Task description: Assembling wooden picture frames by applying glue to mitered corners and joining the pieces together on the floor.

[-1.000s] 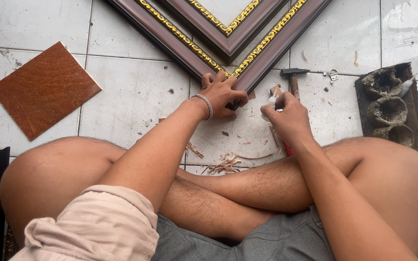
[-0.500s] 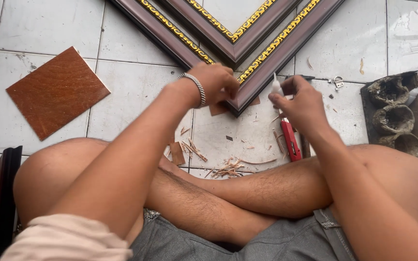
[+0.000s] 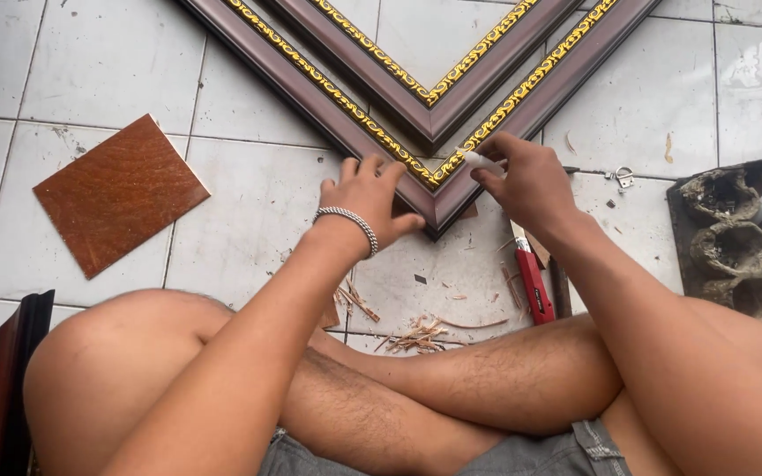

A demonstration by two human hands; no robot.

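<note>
Right under both hands, the frame corner point(image 3: 438, 189) is being pressed, its point aimed back toward the legs. It is being held flat by the left hand point(image 3: 368, 198), fingers spread. A small white thing point(image 3: 478, 160) (maybe a tube) is being pinched by the right hand point(image 3: 526, 181) at the joint.

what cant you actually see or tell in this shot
Head view only:
- White object in right hand: fingers cover most of it, kind unclear.
- Frame corner: partly under left hand; the frame's upper parts run off the top edge.
- Red utility knife: lower end behind the right forearm.
- Dark tray: cut by the right edge.
</note>
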